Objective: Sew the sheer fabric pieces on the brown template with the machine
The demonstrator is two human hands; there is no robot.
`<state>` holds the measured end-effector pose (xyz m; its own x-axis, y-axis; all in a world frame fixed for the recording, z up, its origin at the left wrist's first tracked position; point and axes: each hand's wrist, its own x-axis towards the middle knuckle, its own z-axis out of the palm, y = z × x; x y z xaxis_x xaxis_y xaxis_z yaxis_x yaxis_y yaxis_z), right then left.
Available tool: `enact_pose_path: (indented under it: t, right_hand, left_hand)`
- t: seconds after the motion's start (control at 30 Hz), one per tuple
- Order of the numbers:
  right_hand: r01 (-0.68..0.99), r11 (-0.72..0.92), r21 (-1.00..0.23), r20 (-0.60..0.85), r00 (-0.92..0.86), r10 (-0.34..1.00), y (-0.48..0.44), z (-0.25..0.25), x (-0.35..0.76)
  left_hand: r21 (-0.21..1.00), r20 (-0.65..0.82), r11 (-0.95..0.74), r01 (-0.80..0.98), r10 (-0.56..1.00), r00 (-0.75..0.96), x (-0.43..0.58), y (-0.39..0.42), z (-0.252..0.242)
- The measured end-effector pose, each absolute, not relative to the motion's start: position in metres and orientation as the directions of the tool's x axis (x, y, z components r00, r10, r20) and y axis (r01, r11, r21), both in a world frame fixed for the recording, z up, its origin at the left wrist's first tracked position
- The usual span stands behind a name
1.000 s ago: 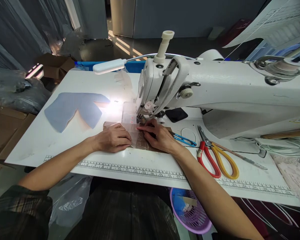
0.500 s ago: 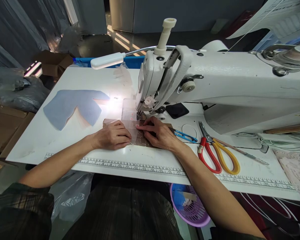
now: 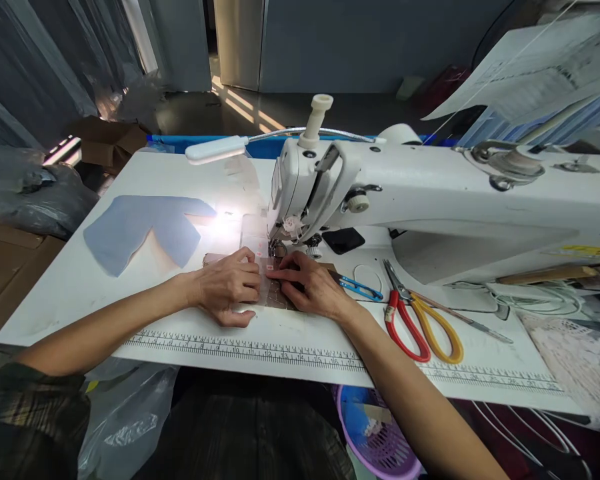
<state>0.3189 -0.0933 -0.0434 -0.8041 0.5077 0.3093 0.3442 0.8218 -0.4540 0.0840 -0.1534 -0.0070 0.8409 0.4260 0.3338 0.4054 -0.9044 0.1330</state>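
Note:
Under the needle area of a white sewing machine (image 3: 305, 180) lies a flat brown piece (image 3: 279, 297) with a sheer, pale layer (image 3: 264, 283) over its left part. My left hand (image 3: 230, 287) rests on the left of it, fingers curled down at the sheer layer and thumb set apart, nearer me. From the right, my right hand (image 3: 307, 283) presses its bent fingers on the brown piece, index fingertip at the sheer layer's edge, just in front of the presser foot (image 3: 279, 249). Blue thread snips (image 3: 363, 288) lie beside my right hand.
Red-and-yellow-handled scissors (image 3: 420, 320) and a thin pointed tool (image 3: 463, 318) lie to the right. A grey-blue cut piece (image 3: 143, 230) is spread at left, near a lit lamp (image 3: 216, 151). A printed ruler (image 3: 280, 353) runs along the front edge, above a purple basket (image 3: 375, 440).
My left hand has lifted its knuckles and bent its fingers more, with the thumb now sticking out. My right hand keeps nearly the same place on the piece. The camera view has shifted.

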Motion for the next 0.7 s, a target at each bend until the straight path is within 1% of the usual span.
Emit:
enact_pose_path:
  t: [0.17,0.3,0.4,0.53,0.6,0.7]
  right_hand:
    - [0.381,0.815,-0.437,0.261,-0.813,0.520,-0.0938,-0.0407,0.3200]
    - [0.374,0.834,-0.405,0.290,-0.813,0.505,-0.0942,-0.0388,0.3185]
    - [0.395,0.847,-0.357,0.293,-0.813,0.503,-0.0949,-0.0386,0.3169]
    - [0.471,0.832,-0.293,0.245,-0.804,0.542,-0.0968,-0.0382,0.3150]
    - [0.488,0.829,-0.275,0.235,-0.802,0.550,-0.0977,-0.0379,0.3145]
    - [0.471,0.840,-0.269,0.237,-0.813,0.532,-0.0988,-0.0377,0.3142]
  left_hand:
    - [0.240,0.322,-0.889,0.390,0.451,0.832,0.0829,-0.1469,-0.0090]
    - [0.262,0.303,-0.872,0.413,0.480,0.823,0.0786,-0.1492,-0.0100]
    - [0.235,0.281,-0.864,0.446,0.500,0.819,0.0780,-0.1504,-0.0090]
    - [0.164,0.241,-0.861,0.480,0.507,0.827,0.0799,-0.1501,-0.0091]
    - [0.131,0.231,-0.860,0.494,0.511,0.828,0.0808,-0.1497,-0.0100]
    - [0.095,0.228,-0.855,0.510,0.517,0.825,0.0818,-0.1493,-0.0120]
